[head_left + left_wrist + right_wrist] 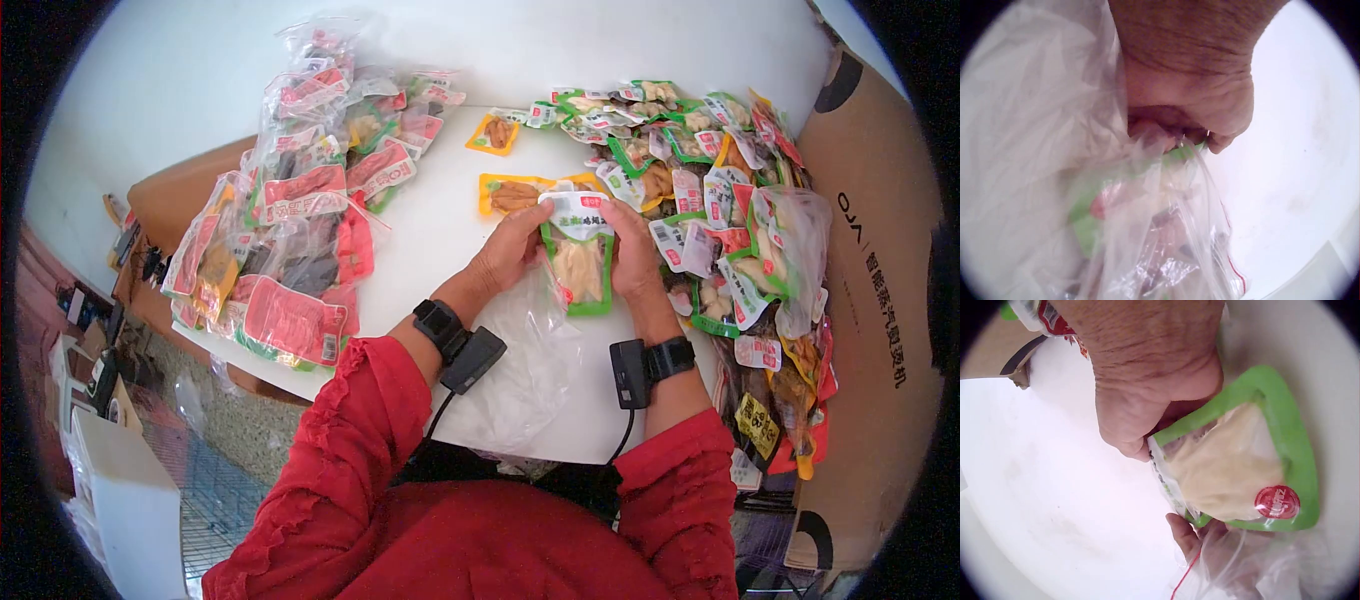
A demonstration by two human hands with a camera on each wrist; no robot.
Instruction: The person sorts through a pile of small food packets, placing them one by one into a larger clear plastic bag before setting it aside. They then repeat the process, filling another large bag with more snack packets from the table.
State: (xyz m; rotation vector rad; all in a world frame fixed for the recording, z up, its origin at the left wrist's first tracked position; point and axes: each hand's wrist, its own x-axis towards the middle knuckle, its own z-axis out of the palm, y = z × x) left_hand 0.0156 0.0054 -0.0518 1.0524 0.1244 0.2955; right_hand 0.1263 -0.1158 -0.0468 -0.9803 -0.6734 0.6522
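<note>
A green-edged vacuum pack with pale food point(578, 268) is held upright between both hands over the white table; its front also shows in the right wrist view point(1229, 462). The left hand point(510, 250) grips its left edge together with a clear plastic bag point(520, 345), which hangs below that hand. In the left wrist view the left hand's fingers point(1213, 140) are curled at the bag's top, partly hidden by plastic. Thumb and fingers of the right hand point(632, 250) pinch the pack's right edge. Behind the hands lies a yellow-edged pack point(515, 194).
On the left are heaped bagged packs with red labels point(300, 195). Many loose packs point(690, 160) are piled at the right, beside a brown carton point(870, 300). One small yellow pack point(493, 133) lies at the back of the white table point(440, 200).
</note>
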